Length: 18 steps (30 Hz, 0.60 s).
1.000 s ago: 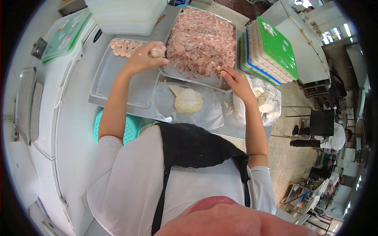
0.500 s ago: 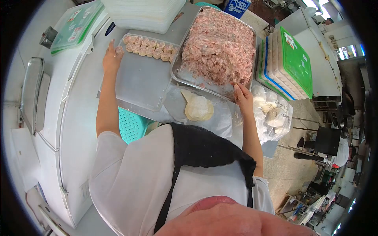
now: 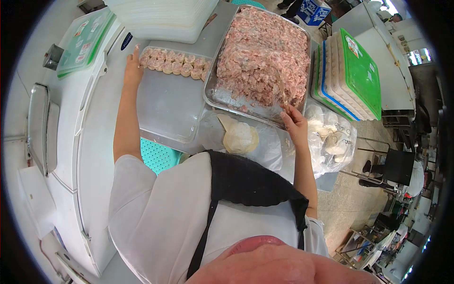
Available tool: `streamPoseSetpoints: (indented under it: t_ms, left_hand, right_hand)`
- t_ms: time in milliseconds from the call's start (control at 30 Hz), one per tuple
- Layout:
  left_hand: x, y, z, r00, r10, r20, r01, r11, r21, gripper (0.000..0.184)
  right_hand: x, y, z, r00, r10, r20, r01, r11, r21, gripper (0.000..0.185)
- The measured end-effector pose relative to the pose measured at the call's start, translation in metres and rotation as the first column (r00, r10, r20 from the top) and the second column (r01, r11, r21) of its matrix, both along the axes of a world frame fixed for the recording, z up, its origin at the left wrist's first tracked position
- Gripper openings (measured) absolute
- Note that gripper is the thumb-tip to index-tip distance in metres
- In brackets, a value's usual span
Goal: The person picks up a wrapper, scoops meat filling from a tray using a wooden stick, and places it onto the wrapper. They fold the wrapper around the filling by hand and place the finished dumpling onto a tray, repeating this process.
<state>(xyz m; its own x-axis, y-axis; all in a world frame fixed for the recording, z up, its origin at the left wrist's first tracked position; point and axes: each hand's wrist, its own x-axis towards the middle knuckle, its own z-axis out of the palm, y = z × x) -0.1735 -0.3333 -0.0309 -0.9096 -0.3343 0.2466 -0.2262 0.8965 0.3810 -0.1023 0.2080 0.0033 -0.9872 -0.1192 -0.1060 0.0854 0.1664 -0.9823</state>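
Note:
My left hand (image 3: 134, 70) is at the left edge of a clear plastic tray (image 3: 170, 111), beside the end of two rows of open-topped meat dumplings (image 3: 172, 63). Its fingers are stretched out, partly hidden from view. My right hand (image 3: 295, 125) grips a thin spatula-like tool (image 3: 282, 92) by its lower end. The tool's upper part is against the minced meat filling (image 3: 265, 52) heaped in a metal tray (image 3: 227, 102). Between my hands, nearer my body, a stack of round, pale dough wrappers (image 3: 241, 137) lies on plastic film.
Right of the metal tray stand stacked containers with a green lid (image 3: 362, 71). A plastic bag of pale pieces (image 3: 328, 139) lies below them. Stacked clear trays (image 3: 163, 19) stand at the back left. A turquoise perforated stool (image 3: 158, 156) is below the table edge.
My left hand has shifted slightly left, its fingers now less spread beside the dumplings. My right hand has moved slightly down and right, and more of the tool shows against the meat.

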Motion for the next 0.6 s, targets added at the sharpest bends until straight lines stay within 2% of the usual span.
streamPoseSetpoints:
  t_ms: [33, 100, 200, 233, 267, 300, 333, 367, 400, 467, 500, 567, 600]
  left_hand:
    - [0.001, 0.002, 0.002, 1.000, 0.029, 0.008, -0.029, 0.998, 0.054, 0.076]
    - [0.000, 0.005, 0.000, 0.999, 0.049, 0.005, -0.049, 0.997, 0.054, 0.075]
    - [-0.004, 0.000, -0.016, 0.999, 0.040, -0.012, -0.040, 0.998, 0.046, 0.072]
    - [-0.005, -0.003, -0.020, 1.000, 0.017, -0.024, -0.016, 0.999, 0.034, 0.070]
    - [-0.003, -0.006, -0.023, 1.000, 0.004, -0.023, -0.003, 0.999, 0.038, 0.070]
    - [0.004, -0.005, -0.024, 0.997, -0.047, -0.069, 0.044, 0.998, -0.045, 0.067]
    - [0.011, -0.002, -0.023, 0.989, -0.101, -0.112, 0.086, 0.988, -0.130, 0.064]
    - [0.018, 0.008, -0.015, 0.987, -0.111, -0.114, 0.097, 0.987, -0.126, 0.064]
    - [0.029, 0.025, 0.000, 0.972, -0.175, -0.158, 0.167, 0.984, -0.062, 0.058]
    - [0.056, 0.076, 0.037, 0.927, -0.279, -0.250, 0.306, 0.949, 0.078, 0.046]
    - [0.071, 0.108, 0.052, 0.900, -0.319, -0.296, 0.374, 0.915, 0.152, 0.040]
    - [0.091, 0.152, 0.054, 0.838, -0.463, -0.287, 0.538, 0.787, 0.303, 0.029]
    - [0.103, 0.175, 0.058, 0.818, -0.544, -0.187, 0.575, 0.759, 0.305, 0.023]
  right_hand:
    - [0.000, 0.001, -0.002, 1.000, 0.015, -0.016, -0.015, 0.999, 0.031, 0.029]
    - [-0.002, 0.003, -0.003, 0.999, 0.027, -0.029, -0.025, 0.997, 0.068, 0.029]
    - [-0.012, 0.008, 0.004, 0.994, 0.087, 0.066, -0.096, 0.984, 0.151, 0.031]
    - [-0.017, 0.012, 0.011, 0.948, 0.276, -0.158, -0.194, 0.895, 0.402, 0.031]
    - [-0.021, 0.014, 0.021, 0.814, 0.493, -0.307, -0.206, 0.739, 0.641, 0.031]
    - [-0.026, 0.016, 0.033, 0.821, 0.483, -0.304, -0.197, 0.740, 0.643, 0.031]
    - [-0.031, 0.017, 0.049, 0.817, 0.543, -0.194, -0.224, 0.609, 0.761, 0.028]
    - [-0.037, 0.018, 0.064, 0.809, 0.583, -0.075, -0.252, 0.459, 0.852, 0.027]
    - [-0.042, 0.015, 0.081, 0.814, 0.576, -0.072, -0.248, 0.458, 0.854, 0.027]
    - [-0.049, 0.001, 0.102, 0.837, 0.545, 0.041, -0.194, 0.226, 0.954, 0.023]
    - [-0.053, -0.005, 0.095, 0.839, 0.543, 0.043, -0.193, 0.224, 0.955, 0.023]
    - [-0.056, -0.017, 0.068, 0.794, 0.579, -0.184, 0.090, 0.188, 0.978, 0.019]
    - [-0.054, -0.024, 0.056, 0.795, 0.579, -0.183, 0.091, 0.185, 0.979, 0.019]
